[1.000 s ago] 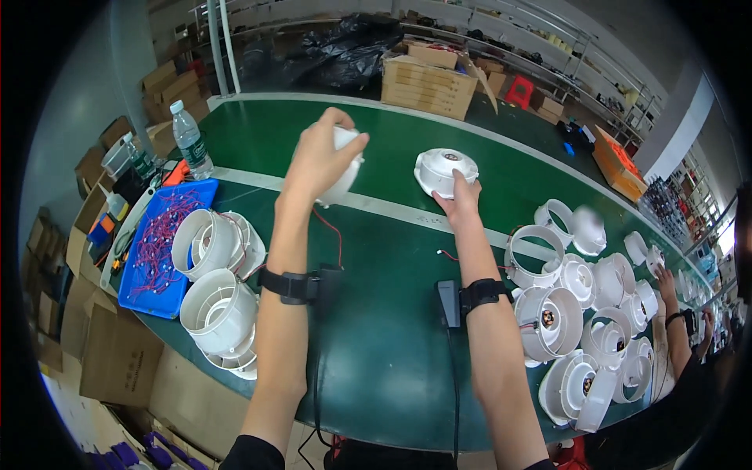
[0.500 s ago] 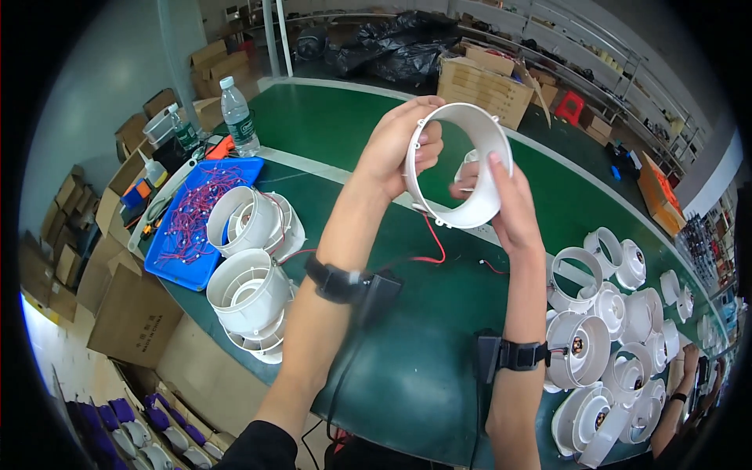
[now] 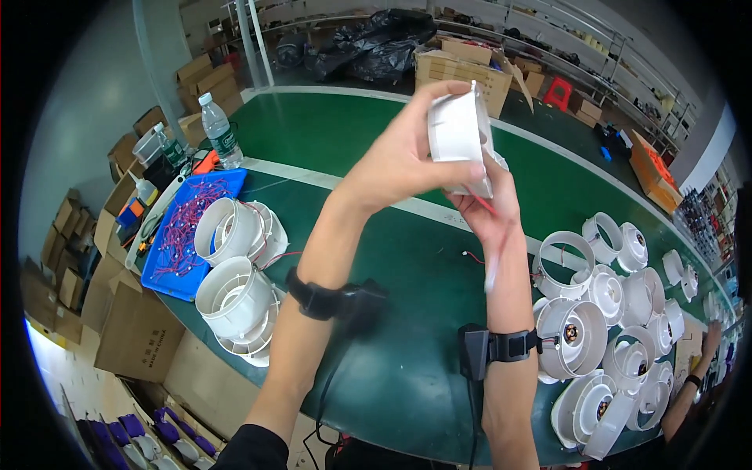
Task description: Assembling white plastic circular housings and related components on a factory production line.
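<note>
My left hand point(image 3: 407, 153) grips a white round fan housing point(image 3: 456, 135), its thumb across the lower side and its fingers over the top. The housing is turned edge-on above the bench. My right hand point(image 3: 495, 200) is closed at the housing's lower right, fingers partly hidden behind it. A smaller white part shows between the housing and that hand; whether the two are joined I cannot tell. A red wire point(image 3: 483, 205) hangs from the housing in front of my right palm, its lower end blurred. Each wrist wears a black strap with a box and cable.
Stacked white fan housings point(image 3: 235, 294) stand left of my arm, beside a blue tray point(image 3: 168, 286) of red wires. Many more white housings point(image 3: 572, 337) crowd the right side. A water bottle point(image 3: 219, 133) stands at the far left. Another person's arm point(image 3: 701, 364) reaches in at right.
The housing has turned from showing its open ring to edge-on. My left thumb has come across its side, and my right hand has moved lower and beneath it.
</note>
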Tool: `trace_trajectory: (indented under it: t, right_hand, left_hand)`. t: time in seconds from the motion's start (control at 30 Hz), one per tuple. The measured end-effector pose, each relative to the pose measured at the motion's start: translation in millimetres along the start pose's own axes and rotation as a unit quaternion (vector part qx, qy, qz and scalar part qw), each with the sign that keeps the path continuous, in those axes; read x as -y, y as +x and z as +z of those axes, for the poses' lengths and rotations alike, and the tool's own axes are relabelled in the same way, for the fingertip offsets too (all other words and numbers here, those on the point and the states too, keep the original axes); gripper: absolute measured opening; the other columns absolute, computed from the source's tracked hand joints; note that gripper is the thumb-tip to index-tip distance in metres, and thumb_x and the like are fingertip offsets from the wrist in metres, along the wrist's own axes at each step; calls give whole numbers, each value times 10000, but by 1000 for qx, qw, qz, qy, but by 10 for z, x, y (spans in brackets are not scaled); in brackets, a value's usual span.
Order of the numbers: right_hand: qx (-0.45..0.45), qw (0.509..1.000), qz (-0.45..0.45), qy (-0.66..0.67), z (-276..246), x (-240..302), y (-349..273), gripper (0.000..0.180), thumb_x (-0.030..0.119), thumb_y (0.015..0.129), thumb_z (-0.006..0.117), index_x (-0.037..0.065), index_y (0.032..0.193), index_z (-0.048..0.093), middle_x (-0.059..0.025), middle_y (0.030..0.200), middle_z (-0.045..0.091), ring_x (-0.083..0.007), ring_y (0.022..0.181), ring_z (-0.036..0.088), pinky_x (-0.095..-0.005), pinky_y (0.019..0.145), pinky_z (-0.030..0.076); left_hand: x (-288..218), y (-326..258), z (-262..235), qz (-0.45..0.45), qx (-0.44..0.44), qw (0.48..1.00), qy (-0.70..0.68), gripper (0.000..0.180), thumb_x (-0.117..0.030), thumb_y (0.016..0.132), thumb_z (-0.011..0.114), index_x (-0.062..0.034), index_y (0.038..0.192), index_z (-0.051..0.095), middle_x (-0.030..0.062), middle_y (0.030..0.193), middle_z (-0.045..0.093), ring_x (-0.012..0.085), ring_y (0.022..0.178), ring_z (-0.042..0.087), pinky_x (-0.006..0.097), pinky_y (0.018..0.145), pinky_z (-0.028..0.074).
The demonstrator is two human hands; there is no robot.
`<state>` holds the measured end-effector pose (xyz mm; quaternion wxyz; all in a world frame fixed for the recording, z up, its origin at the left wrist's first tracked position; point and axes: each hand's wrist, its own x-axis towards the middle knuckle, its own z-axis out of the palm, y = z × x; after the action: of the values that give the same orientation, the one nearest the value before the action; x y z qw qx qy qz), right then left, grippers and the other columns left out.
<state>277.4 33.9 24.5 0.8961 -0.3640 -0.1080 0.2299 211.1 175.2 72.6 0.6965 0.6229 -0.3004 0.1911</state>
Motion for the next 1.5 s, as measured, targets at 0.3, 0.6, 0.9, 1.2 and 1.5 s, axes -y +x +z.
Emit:
trace_trajectory:
  t: [0.3,0.6,0.9,1.2,1.5]
  right_hand:
    - [-65,745,-498,-440,235,193,-159,436,146,854,619,-20,1250,541,-148,1058,662,-223,874,664,-330,762,533]
    - [155,712,-474,-493,544,198,-420,601,174,792,763,20,1322,526,-132,1096,670,-203,951,670,-317,805,539]
    - [274,879,-275,-275,476,260,-420,587,62,855,673,61,1403,464,-133,986,699,-131,802,658,-269,652,514]
    - [144,906,-217,-334,408,529,-471,474,120,906,656,11,1349,527,-83,731,690,-84,653,631,-235,567,481]
    - [19,770,-326,-548,106,314,-140,332,168,872,616,9,1162,642,-174,1086,676,-258,1036,647,-343,812,532]
  left_hand:
    - [112,-38,-255,-190,-98,966,143,395,-182,960,593,20,1291,521,127,1067,644,187,949,653,339,779,588]
    - [166,-47,-254,-39,-211,965,149,296,-31,933,545,24,1218,606,100,1060,693,183,925,684,319,728,594]
    - [314,-57,-368,-138,-158,971,111,363,-223,918,623,-35,1227,587,85,1119,666,176,979,664,312,783,555]
    - [432,-28,-108,-185,-178,957,131,256,-145,933,625,26,1124,624,112,915,699,177,736,706,264,510,530]
    - [989,-404,-646,-105,-284,741,600,252,-197,882,606,-39,1056,697,185,626,615,371,605,633,450,601,498]
